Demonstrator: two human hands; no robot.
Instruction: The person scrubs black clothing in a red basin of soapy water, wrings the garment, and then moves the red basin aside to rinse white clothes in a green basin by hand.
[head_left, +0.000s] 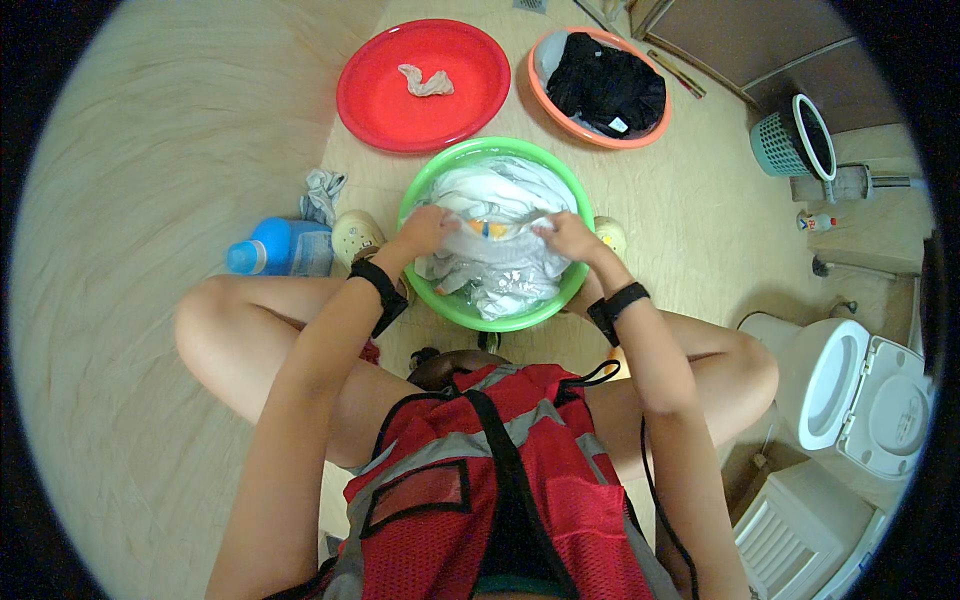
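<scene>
A green plastic basin (501, 324) stands on the floor between my feet, with water and wet white clothes (510, 184) in it. Over the water, a white garment (491, 246) with an orange and blue print is stretched between my two hands. My left hand (429, 231) grips its left side near the basin's left rim. On the other side, my right hand (568, 236) pinches the garment close to the right rim. Both fists are closed on the cloth, and the fingertips are partly hidden in its folds.
Beyond are a red basin (465, 124) holding a small beige cloth (427, 81) and an orange basin (541, 107) with black clothes (607, 86). A blue detergent bottle (281, 246) and a grey cloth (324, 193) lie left. A toilet (832, 382) and basket (776, 144) are right.
</scene>
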